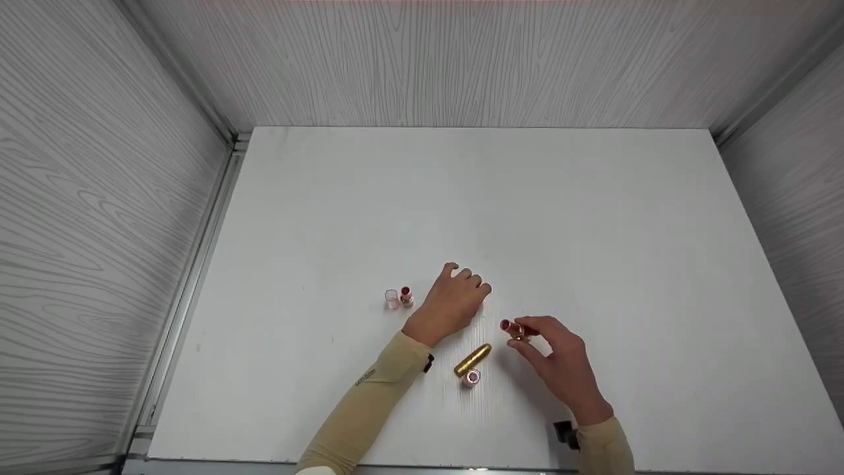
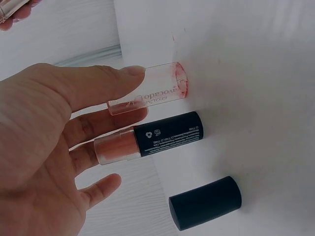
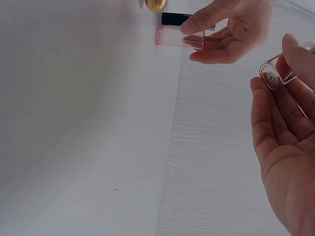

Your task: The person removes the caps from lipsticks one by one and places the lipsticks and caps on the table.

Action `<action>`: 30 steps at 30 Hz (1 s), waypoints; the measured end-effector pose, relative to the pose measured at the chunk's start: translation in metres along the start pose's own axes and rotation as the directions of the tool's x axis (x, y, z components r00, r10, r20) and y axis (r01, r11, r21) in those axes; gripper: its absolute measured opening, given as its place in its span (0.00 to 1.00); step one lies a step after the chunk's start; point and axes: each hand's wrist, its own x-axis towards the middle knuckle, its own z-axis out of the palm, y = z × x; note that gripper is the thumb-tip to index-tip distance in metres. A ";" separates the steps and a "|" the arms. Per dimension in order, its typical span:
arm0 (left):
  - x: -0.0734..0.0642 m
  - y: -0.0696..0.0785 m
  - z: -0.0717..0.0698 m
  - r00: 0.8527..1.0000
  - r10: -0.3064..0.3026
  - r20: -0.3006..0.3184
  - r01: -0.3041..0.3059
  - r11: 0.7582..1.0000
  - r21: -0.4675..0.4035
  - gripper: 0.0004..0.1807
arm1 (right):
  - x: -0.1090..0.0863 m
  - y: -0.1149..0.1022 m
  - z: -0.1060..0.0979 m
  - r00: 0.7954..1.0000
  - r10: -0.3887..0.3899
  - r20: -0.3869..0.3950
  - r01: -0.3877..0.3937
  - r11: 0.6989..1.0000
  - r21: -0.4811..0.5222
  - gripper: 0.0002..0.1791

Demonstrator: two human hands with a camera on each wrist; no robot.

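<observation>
My left hand (image 1: 455, 300) is over the middle of the white table. In the left wrist view its thumb and fingers pinch a clear lipstick cap (image 2: 162, 88) with lettering and red smears at one end. Right beside that cap is a lipstick (image 2: 167, 133) with a dark half and a translucent, peach-toned half. A separate dark cylinder (image 2: 206, 202) stands a little further off. My right hand (image 1: 557, 359) holds a shiny copper-coloured lipstick tube (image 1: 512, 328) off the table, its red end facing left. A round label shows on the tube's end (image 3: 272, 78) in the right wrist view.
A gold tube (image 1: 472, 360) is between the forearms, with a small pinkish tube (image 1: 471, 378) close by. Left of my left hand, a clear cap (image 1: 391, 299) and a red-tipped lipstick (image 1: 406, 297) stand side by side. Wood-patterned panels (image 1: 422, 63) border the white table (image 1: 316, 198).
</observation>
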 end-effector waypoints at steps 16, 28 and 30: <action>-0.031 -0.001 -0.064 0.988 0.082 -0.129 -0.111 0.965 -0.236 0.25 | 0.005 -0.002 0.001 1.000 0.004 0.015 -0.004 1.000 -0.005 0.24; -0.045 0.011 -0.073 0.923 0.229 -0.311 -0.310 0.919 -0.243 0.13 | 0.006 -0.005 0.004 0.999 -0.048 0.019 0.048 0.999 -0.018 0.25; -0.046 0.012 -0.072 0.919 0.235 -0.316 -0.318 0.916 -0.243 0.11 | 0.006 -0.005 0.005 0.998 -0.051 0.023 0.052 0.998 -0.026 0.26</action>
